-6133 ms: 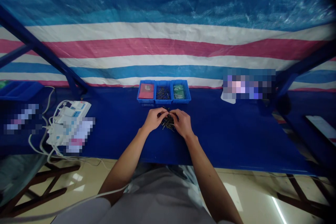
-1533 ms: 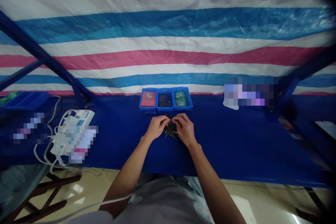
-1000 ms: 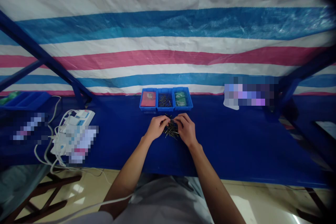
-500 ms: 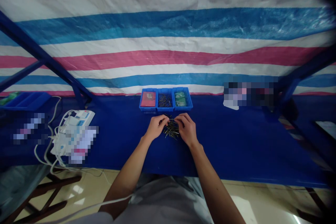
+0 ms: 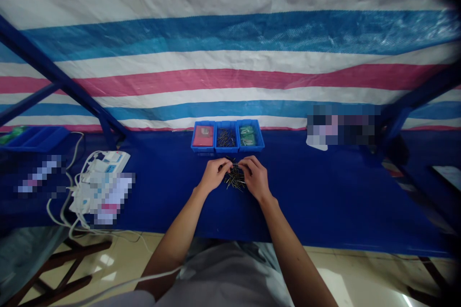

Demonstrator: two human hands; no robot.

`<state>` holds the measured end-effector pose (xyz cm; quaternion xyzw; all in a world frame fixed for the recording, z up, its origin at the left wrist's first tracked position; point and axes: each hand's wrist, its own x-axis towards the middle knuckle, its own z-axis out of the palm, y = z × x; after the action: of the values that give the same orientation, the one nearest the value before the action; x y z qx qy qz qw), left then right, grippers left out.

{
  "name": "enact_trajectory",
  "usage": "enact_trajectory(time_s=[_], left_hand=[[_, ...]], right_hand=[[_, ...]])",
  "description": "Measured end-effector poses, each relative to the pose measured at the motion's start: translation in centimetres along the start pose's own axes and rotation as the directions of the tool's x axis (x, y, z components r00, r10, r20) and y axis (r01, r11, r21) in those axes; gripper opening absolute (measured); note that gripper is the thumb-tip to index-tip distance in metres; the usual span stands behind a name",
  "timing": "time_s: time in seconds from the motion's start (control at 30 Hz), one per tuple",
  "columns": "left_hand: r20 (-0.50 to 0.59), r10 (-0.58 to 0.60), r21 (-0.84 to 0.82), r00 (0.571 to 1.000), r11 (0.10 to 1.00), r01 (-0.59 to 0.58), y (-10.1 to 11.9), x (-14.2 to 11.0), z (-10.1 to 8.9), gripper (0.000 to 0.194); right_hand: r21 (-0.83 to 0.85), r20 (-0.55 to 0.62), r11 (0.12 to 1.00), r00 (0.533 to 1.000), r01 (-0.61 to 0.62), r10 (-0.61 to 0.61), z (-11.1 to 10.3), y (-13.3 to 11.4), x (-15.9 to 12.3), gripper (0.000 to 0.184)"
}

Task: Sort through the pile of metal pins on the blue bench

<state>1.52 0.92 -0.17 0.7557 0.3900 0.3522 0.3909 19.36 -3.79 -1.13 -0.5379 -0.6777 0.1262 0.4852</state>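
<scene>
A loose pile of thin, dark and brassy metal pieces (image 5: 235,180), like long screws or drill bits, lies on the blue table in front of me. At the pile's left edge is my left hand (image 5: 215,172), its thumb and fingers closed in a pinch. My right hand (image 5: 256,176) pinches in the same way at the right edge. Between the two sets of fingertips a thin metal piece seems to stretch; its exact kind is too small to make out. Just beyond stands a blue bin of similar metal pieces (image 5: 226,138).
Beside the middle bin are a bin with a red packet (image 5: 203,135) and a bin with green packets (image 5: 249,135). White power strips (image 5: 117,160) and tangled cables lie left. A blue divided tray (image 5: 38,138) sits far left. Striped sheeting (image 5: 230,81) hangs behind.
Both hands stay almost in place over the pile. My right hand has shifted very slightly to the left, closer to the left fingertips.
</scene>
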Motion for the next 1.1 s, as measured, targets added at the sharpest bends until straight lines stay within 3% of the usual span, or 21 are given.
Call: enact_trajectory(time_s=[1.1], left_hand=[[0.052,0.032,0.094,0.998,0.995,-0.037,0.40,-0.08,0.08,0.028]], right_hand=[[0.075,0.057,0.997,0.998,-0.026,0.022,0.82,-0.45,-0.29,0.021]])
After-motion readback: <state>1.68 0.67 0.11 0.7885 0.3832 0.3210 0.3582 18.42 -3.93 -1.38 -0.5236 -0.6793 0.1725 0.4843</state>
